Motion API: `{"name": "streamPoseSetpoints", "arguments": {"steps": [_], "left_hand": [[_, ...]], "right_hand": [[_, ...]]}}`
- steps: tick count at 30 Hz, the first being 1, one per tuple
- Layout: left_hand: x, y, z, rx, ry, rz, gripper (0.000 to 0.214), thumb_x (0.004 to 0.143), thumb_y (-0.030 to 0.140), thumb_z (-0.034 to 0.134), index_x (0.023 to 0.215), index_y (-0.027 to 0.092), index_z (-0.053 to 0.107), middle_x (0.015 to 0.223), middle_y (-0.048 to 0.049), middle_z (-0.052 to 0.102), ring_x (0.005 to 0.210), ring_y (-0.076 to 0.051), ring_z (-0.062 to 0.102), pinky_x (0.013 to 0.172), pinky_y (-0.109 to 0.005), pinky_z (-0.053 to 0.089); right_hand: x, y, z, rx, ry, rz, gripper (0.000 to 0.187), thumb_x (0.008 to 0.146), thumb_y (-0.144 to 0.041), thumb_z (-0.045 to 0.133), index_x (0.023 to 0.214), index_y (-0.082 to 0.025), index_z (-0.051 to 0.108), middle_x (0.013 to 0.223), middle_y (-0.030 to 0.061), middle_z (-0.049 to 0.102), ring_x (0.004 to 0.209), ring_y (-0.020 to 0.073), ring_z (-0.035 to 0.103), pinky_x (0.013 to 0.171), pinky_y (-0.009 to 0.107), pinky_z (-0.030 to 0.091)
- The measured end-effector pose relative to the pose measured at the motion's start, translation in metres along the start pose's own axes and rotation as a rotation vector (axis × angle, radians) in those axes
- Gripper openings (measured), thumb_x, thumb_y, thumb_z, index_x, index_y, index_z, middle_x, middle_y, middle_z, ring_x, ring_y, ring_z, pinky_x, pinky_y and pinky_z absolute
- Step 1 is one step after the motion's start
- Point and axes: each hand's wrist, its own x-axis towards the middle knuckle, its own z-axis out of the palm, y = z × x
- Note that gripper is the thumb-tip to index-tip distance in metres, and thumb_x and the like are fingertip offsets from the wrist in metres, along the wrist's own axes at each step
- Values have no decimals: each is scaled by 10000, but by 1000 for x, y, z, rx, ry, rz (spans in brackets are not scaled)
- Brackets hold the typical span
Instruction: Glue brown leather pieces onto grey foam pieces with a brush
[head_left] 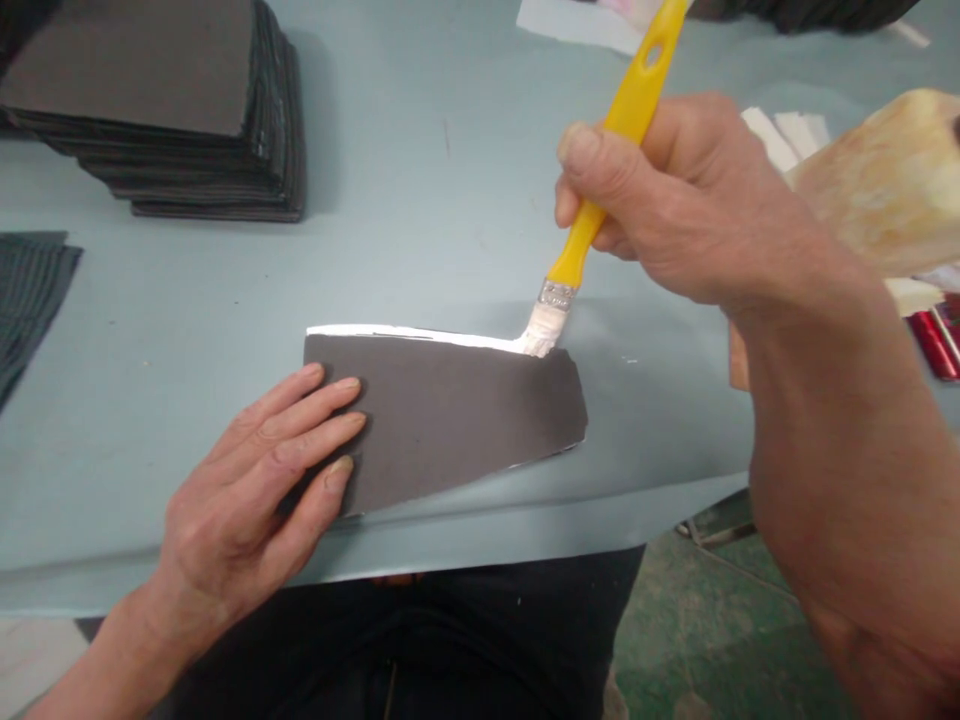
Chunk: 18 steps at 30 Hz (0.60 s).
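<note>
A dark grey flat piece (457,420) with cut corners at its right end lies near the front edge of the table. White paste (420,334) runs in a strip along its far edge. My right hand (660,200) is closed around the yellow handle of a paintbrush (626,110), whose whitened bristles touch the far edge towards the right end. Spread flat, my left hand (277,470) rests its fingertips on the left end of the piece and holds nothing.
A tall stack of dark pieces (150,70) stands at the back left, with fanned dark sheets (34,300) at the left edge. A stained yellowish container (885,180), white strips (780,135) and a shiny red object (937,340) are at the right. The pale blue-green table cover (420,240) ends just before my lap.
</note>
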Motion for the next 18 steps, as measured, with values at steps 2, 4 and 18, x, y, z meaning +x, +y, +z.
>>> {"name": "streamPoseSetpoints", "arguments": {"steps": [2,4,18], "left_hand": [[0,1,0,-1,2,-5,851,927,18,700,1631,454,503,1655,99,573,1532,-314,573,1298,-590,510],[0,1,1,0,15,-3,838,936,36,698,1624,475,506,1647,113,578,1521,-319,586,1281,-600,527],[5,0,2,3,32,62,496,981,48,688,1429,259,651,1540,-54,693,1516,-282,591,1277,-534,524]], "right_hand": [[-3,1,-4,-28,13,44,535,1108,-142,584,574,-180,592,438,-82,387,449,40,337,516,249,279],[-5,4,-8,-57,26,95,533,1103,-140,588,572,-172,595,431,-79,386,439,35,337,519,245,279],[-39,15,-34,-62,202,65,379,1063,-277,638,704,-192,722,465,-50,441,409,50,369,442,284,189]]}}
